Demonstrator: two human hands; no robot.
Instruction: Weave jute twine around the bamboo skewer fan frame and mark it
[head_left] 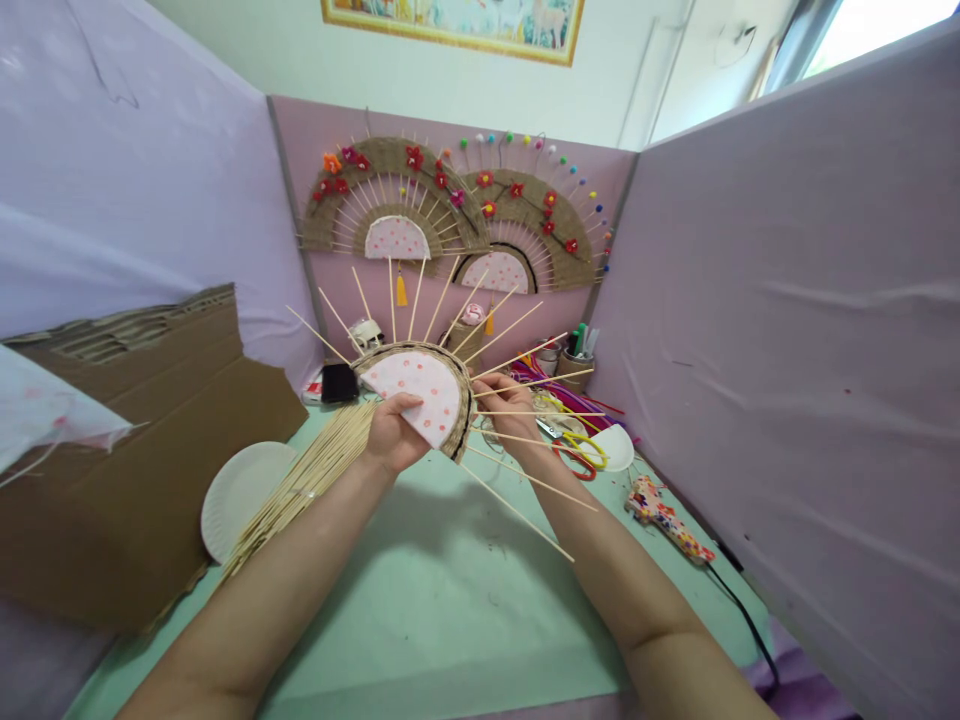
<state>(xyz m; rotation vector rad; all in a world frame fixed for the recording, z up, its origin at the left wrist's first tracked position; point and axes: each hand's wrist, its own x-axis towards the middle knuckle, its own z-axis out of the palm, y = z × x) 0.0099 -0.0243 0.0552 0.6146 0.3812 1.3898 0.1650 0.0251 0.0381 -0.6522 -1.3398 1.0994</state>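
Note:
My left hand [395, 437] grips a half-round fan [429, 385] by its straight lower edge, the thumb lying on the pink-dotted white face. A woven twine band [456, 438] with a dark line runs round the curved rim. Thin wooden sticks [517, 333] spread outward from that rim like rays. At the rim's right side my right hand [508, 402] is closed in a pinch among the sticks. What lies between its fingertips is too small to make out. The fan is held tilted above the table.
A bundle of sticks [300, 480] and a paper plate [244, 495] lie left, beside cardboard [127, 460]. Scissors [576, 458], colourful pipe cleaners [536, 385] and a glue gun [667, 520] lie right. Two decorated fans [394, 160] hang on the back panel.

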